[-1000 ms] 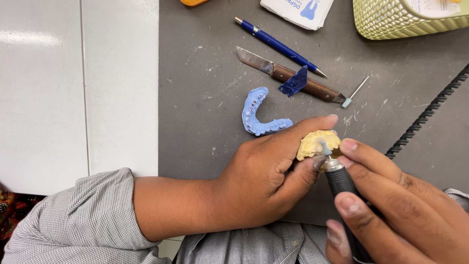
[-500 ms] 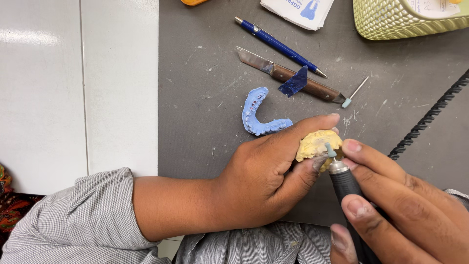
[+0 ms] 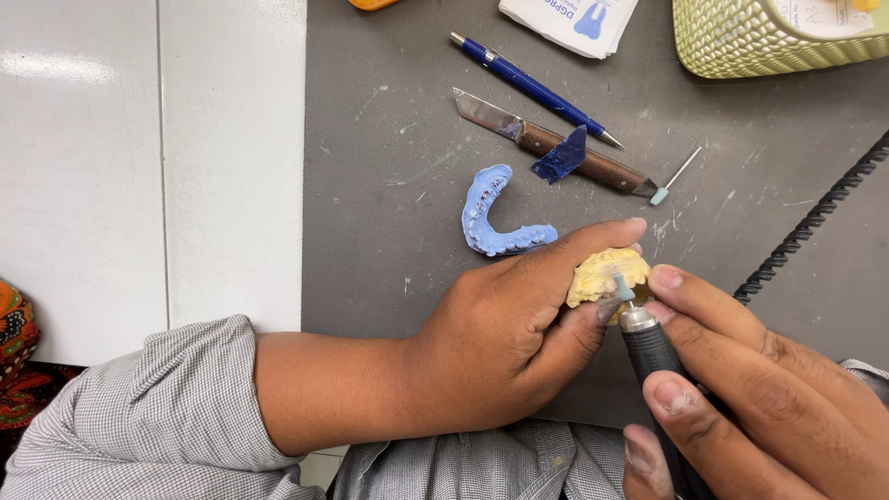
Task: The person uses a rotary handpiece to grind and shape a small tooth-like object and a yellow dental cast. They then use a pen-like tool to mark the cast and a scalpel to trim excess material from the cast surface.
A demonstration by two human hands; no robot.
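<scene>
My left hand (image 3: 505,338) grips a yellow plaster dental cast (image 3: 604,274) between thumb and fingers, just above the grey mat (image 3: 389,185). My right hand (image 3: 741,389) holds a black rotary handpiece (image 3: 653,352) like a pen. Its small pale tip touches the lower edge of the cast. A blue arch-shaped dental impression (image 3: 491,218) lies on the mat just left of the cast, apart from both hands.
On the mat behind lie a blue pen (image 3: 532,88), a wooden-handled knife (image 3: 556,148) with a dark blue scrap on it, and a small pin-like bur (image 3: 674,178). A yellow-green basket (image 3: 769,37) and a white packet (image 3: 569,18) sit at the far edge. A black coiled cable (image 3: 815,222) runs along the right.
My right hand and the handpiece have shifted slightly up and right along the cast. The left hand holds the cast in the same place.
</scene>
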